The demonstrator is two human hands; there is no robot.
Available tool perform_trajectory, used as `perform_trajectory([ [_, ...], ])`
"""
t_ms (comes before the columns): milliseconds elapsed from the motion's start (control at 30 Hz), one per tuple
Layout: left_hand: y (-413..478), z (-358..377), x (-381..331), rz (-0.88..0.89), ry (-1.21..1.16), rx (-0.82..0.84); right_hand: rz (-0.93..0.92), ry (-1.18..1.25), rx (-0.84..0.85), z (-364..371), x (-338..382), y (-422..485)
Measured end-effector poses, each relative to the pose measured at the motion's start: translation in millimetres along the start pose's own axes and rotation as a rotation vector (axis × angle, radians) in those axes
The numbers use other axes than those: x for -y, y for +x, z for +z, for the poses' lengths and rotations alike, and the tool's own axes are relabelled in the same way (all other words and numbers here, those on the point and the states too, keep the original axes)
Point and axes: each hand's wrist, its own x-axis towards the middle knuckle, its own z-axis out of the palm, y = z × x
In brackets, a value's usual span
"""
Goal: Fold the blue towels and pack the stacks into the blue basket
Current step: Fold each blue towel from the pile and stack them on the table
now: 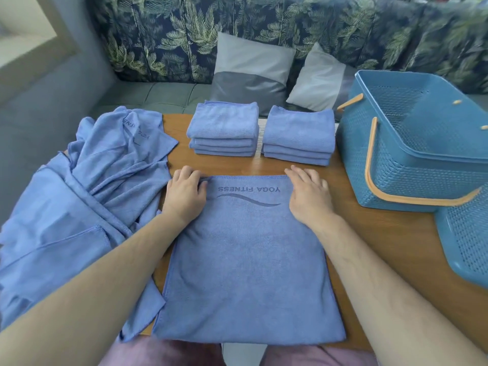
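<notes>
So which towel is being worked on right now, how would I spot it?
Start at the wooden table, its near edge. The flat towel lies there between the crumpled heap and the blue basket, left hand and right hand at its far corners. It alone is spread smooth, unlike the folded stacks behind.

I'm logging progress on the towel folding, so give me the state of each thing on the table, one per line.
Front towel: flat on the table, logo up, folding unfinished.
Left hand: pinches its far left corner.
Right hand: rests flat on its far right corner.
Left stack: folded.
Right stack: folded, apart from the left one.
Loose towels: unfolded, crumpled heap.
Blue basket: upright, no towels seen inside, near handle down.
</notes>
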Motion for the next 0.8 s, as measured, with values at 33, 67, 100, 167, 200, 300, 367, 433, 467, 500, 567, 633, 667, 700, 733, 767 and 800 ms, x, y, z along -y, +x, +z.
perform_trajectory([
  [33,0.4,0.0,-0.3,0.011,-0.001,-0.008,-0.015,-0.032,0.027,-3.7,-5.5,5.8],
  [67,0.4,-0.2,0.2,0.021,-0.011,-0.016,-0.028,-0.061,0.047,-6.1,-9.4,10.8],
  [100,-0.1,-0.6,0.7,0.030,-0.023,-0.025,-0.040,-0.086,0.058,-7.2,-11.4,14.5],
  [167,-1.6,-1.4,1.0,0.031,-0.048,-0.043,-0.057,-0.113,0.065,-6.9,-11.9,18.6],
  [200,-1.7,-1.3,0.6,0.023,-0.065,-0.049,-0.057,-0.110,0.067,-7.4,-12.0,19.9],
  [300,1.0,-3.7,1.6,0.007,-0.122,-0.033,-0.043,-0.031,0.059,-14.6,-13.9,21.4],
  [367,6.8,-9.2,4.5,0.014,-0.146,-0.038,-0.027,0.029,0.016,-24.1,-14.9,21.4],
  [433,16.8,-19.6,4.3,-0.005,-0.140,-0.073,-0.013,0.052,-0.033,-36.8,-16.1,22.9],
  [467,23.4,-26.1,2.5,-0.014,-0.135,-0.088,-0.012,0.047,-0.059,-44.5,-16.9,24.7],
  [500,30.6,-33.1,-0.4,-0.013,-0.139,-0.097,-0.015,0.039,-0.085,-52.7,-17.5,26.5],
  [567,44.2,-47.3,-8.1,0.021,-0.156,-0.105,-0.017,0.054,-0.136,-70.9,-17.9,31.1],
  [633,53.4,-61.9,-16.9,0.050,-0.165,-0.115,0.004,0.133,-0.208,-89.3,-16.4,31.7],
  [667,55.1,-68.9,-21.7,0.046,-0.178,-0.119,0.013,0.177,-0.252,-96.6,-15.7,29.5],
  [700,54.5,-75.1,-26.3,0.041,-0.194,-0.121,0.018,0.207,-0.284,-102.7,-15.2,26.3],
  [733,52.4,-80.4,-30.4,0.041,-0.208,-0.128,0.022,0.229,-0.295,-107.7,-15.1,22.5],
  [767,48.5,-85.6,-33.7,0.047,-0.220,-0.143,0.028,0.255,-0.290,-111.6,-14.9,17.9],
  [800,43.0,-90.4,-36.4,0.053,-0.237,-0.161,0.031,0.289,-0.285,-114.5,-14.5,12.4],
])
